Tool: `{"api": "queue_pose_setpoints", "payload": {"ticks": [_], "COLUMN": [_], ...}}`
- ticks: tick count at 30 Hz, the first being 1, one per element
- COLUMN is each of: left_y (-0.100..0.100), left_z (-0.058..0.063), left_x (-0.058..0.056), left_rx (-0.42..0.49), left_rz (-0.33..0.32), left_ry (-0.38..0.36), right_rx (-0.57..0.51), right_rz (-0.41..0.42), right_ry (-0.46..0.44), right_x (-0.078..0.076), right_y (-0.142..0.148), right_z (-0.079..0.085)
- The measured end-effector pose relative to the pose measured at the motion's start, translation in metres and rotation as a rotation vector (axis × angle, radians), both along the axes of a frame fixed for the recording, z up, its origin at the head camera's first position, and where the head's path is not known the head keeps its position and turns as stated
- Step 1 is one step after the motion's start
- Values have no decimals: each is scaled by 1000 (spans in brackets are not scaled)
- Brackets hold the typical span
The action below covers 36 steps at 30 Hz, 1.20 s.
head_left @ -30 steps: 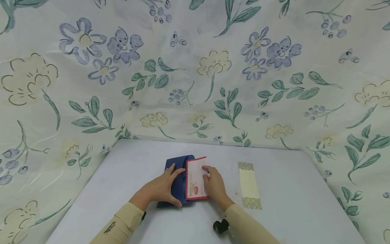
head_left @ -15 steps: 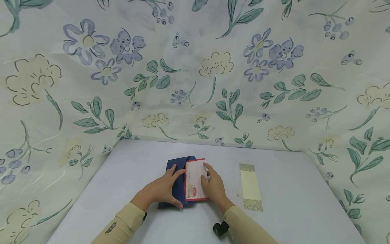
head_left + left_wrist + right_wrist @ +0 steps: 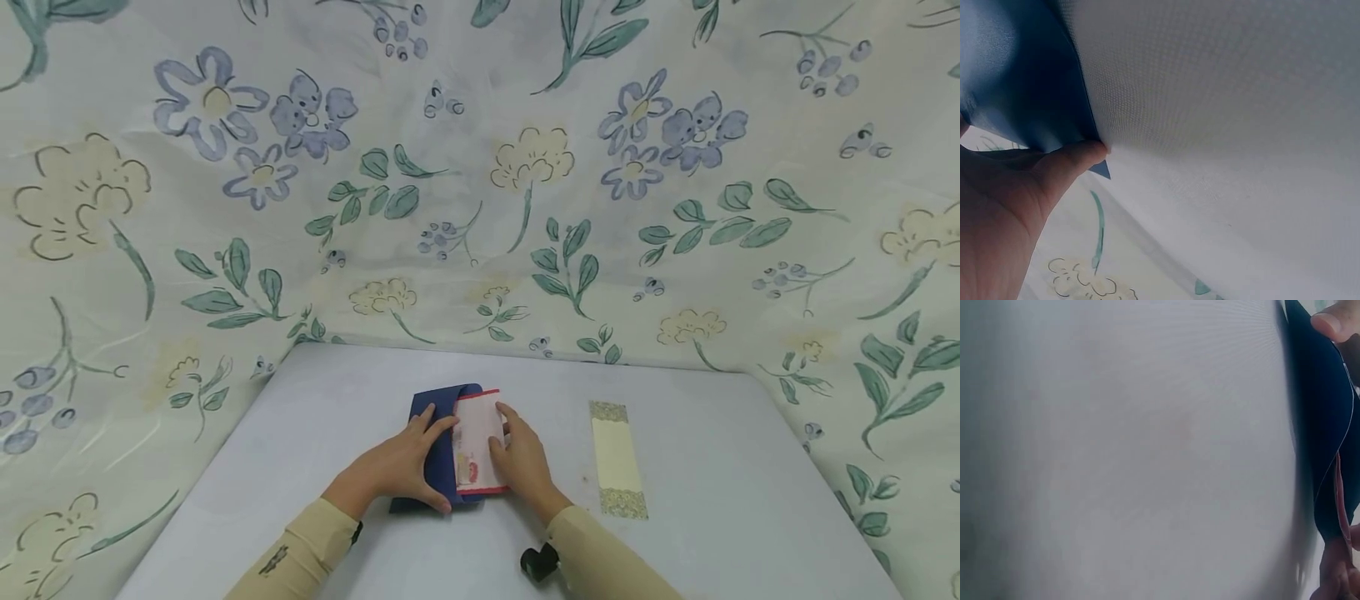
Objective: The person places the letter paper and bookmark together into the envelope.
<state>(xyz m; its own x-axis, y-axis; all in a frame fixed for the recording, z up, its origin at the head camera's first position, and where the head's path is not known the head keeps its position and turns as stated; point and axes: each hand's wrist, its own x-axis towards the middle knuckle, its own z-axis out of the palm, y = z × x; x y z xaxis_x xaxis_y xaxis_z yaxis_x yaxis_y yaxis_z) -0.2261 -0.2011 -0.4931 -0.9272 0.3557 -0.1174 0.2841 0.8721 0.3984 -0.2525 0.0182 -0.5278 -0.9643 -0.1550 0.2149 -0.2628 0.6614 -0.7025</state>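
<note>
A dark blue envelope (image 3: 442, 400) lies on the white table, its mouth facing right. Partly inside that mouth is a pale pink card (image 3: 476, 437) with a red border and a small printed picture. My left hand (image 3: 401, 467) holds the envelope, thumb by the near edge and fingers spread over its face. The card's right edge is pinched between the thumb and fingers of my right hand (image 3: 522, 458). In the right wrist view, the card's edge (image 3: 1339, 487) shows between the envelope's layers (image 3: 1319, 394). The left wrist view shows my left thumb at the envelope's edge (image 3: 1035, 81).
To the right on the table (image 3: 705, 467) lies a cream strip (image 3: 618, 458) with glittery gold ends. A small black device (image 3: 538, 562) sits by my right wrist. Floral-patterned sheeting (image 3: 480, 208) rises behind the table and along both sides.
My right hand has moved a little left, and the card has slid with it deeper into the envelope. My left hand has kept its place on the envelope.
</note>
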Motion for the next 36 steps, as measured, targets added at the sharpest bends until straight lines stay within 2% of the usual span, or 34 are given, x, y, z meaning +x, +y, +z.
{"api": "queue_pose_setpoints", "payload": {"ticks": [8,12,21,30,36], "left_y": [0,0,-1,-1,-2], "left_z": [2,1,-2,1,1], "left_x": [1,0,-1,2,2], "left_rx": [3,-1,-4,8,-4], "left_rz": [-3,-4,-10,-13,-14], "left_ry": [0,0,12,8,21], "right_rx": [14,2,-8,12,62], "right_rz": [-11,-13,47,104,104], "right_ry": [-53,-48,-39,-7,-6], "right_x": [-1,-1,0,2,2], "right_y": [-4,0,8,-6,-16], "right_z": [0,1,-2,-1,1]}}
